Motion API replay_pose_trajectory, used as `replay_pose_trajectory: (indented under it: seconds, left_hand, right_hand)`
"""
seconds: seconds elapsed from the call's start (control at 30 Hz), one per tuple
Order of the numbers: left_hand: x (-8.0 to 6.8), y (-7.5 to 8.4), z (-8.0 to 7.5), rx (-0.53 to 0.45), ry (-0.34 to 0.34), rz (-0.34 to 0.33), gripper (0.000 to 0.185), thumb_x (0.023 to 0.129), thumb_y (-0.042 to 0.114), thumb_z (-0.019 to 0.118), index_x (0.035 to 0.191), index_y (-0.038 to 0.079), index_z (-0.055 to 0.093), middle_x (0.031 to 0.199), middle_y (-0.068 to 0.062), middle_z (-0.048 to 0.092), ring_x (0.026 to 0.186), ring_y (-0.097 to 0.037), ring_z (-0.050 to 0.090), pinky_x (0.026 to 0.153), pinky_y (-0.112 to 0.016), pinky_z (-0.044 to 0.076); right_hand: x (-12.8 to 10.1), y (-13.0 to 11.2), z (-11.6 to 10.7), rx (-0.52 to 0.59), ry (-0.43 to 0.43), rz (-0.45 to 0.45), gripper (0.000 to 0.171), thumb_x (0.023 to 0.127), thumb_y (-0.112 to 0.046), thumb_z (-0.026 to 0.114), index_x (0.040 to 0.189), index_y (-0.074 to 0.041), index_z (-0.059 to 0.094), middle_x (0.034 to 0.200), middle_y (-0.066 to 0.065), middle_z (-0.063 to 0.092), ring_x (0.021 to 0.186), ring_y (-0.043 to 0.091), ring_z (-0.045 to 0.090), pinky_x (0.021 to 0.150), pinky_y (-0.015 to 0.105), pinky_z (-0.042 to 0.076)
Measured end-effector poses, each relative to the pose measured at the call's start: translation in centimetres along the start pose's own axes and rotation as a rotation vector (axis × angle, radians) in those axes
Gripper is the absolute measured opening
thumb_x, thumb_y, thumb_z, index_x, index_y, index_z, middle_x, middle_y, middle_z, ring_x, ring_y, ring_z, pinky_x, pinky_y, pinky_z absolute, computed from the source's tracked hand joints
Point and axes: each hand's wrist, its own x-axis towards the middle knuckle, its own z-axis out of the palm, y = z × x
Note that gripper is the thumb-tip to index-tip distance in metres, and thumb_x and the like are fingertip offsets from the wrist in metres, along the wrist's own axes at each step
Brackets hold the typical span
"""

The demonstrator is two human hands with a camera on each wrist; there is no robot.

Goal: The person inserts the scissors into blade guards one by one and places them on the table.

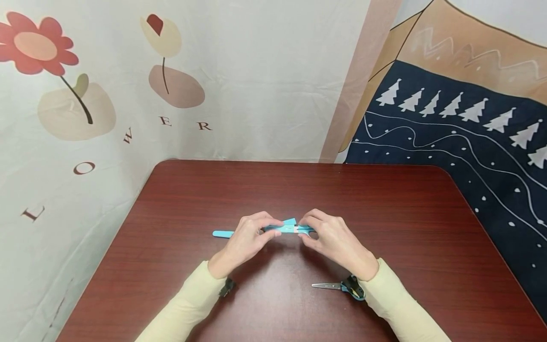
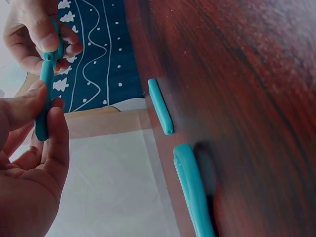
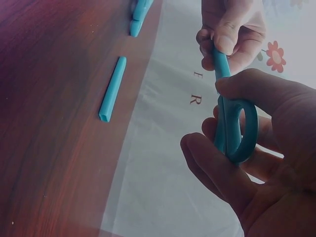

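My left hand pinches a light-blue blade cover between thumb and fingers. The right hand grips the blue looped handles of a small pair of scissors, in line with the cover. A narrow pale strip shows between cover and handles in the head view; most of the blades are hidden. Beyond the hands a loose blue cover lies on the table. Another blue scissors-like piece, partly behind my left hand, lies to the left; its rounded handle end shows in the left wrist view.
Scissors with bare metal blades lie below my right wrist, their handles partly covered by the wrist camera. The red-brown table has rounded far corners. Patterned cloths hang behind and beside it.
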Motion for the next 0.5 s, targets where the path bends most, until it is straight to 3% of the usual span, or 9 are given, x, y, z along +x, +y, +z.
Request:
replay_pose_trajectory:
  seconds: [0.5]
  left_hand:
    - [0.10,-0.19,-0.08,-0.008,0.003,0.025,0.020,0.087,0.003,0.083,0.107,0.006,0.081,0.095,0.002,0.073,0.067,-0.004,0.057,0.059,-0.022,0.053]
  right_hand:
    - [0.24,-0.12,0.13,0.001,0.019,-0.013,0.019,0.082,-0.006,0.085,0.096,-0.009,0.073,0.098,-0.001,0.067,0.069,0.005,0.063,0.064,0.016,0.054]
